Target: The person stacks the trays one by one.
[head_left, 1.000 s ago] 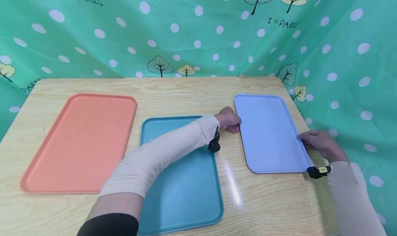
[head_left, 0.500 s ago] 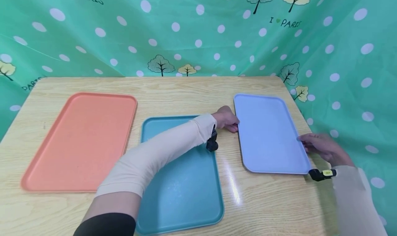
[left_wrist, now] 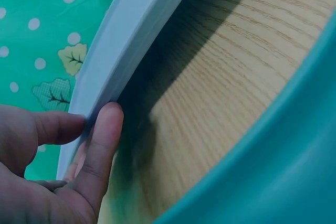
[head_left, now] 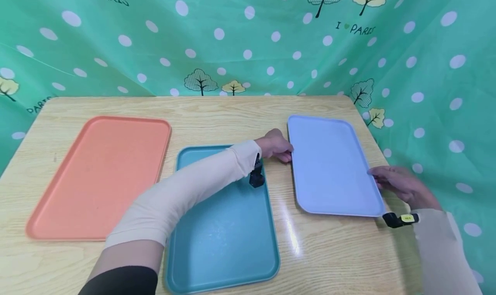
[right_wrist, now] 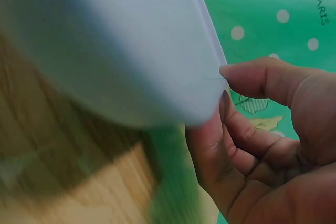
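Your left hand (head_left: 276, 146) grips the left rim of the pale blue tray (head_left: 329, 166), right of centre in the head view, and your right hand (head_left: 399, 183) pinches the opposite rim, thumb on top and fingers curled beneath. In the left wrist view your fingers (left_wrist: 100, 145) are tucked under the tray's edge, and a dark shadow lies on the wood below it, so that side looks raised off the table; in the right wrist view the tray's underside fills the upper left, thumb on its rim and fingers (right_wrist: 220, 150) underneath. Judging from this, the tray is firmly held at both sides and just lifted; carrying it anywhere and setting it down are not yet done.

The teal tray (head_left: 224, 230) lies flat in the lower middle of the head view, your left forearm passing over its upper part. The orange tray (head_left: 97, 174) lies flat at centre left, apart from the teal one. None of the three trays has anything on it.

All of them sit on a light wooden table (head_left: 232, 114) with visible grain and a glossy streak of reflected light near the middle. Behind and to the right hangs a green cloth (head_left: 248, 41) with white dots, small trees and the words "I love Paris" with a heart.
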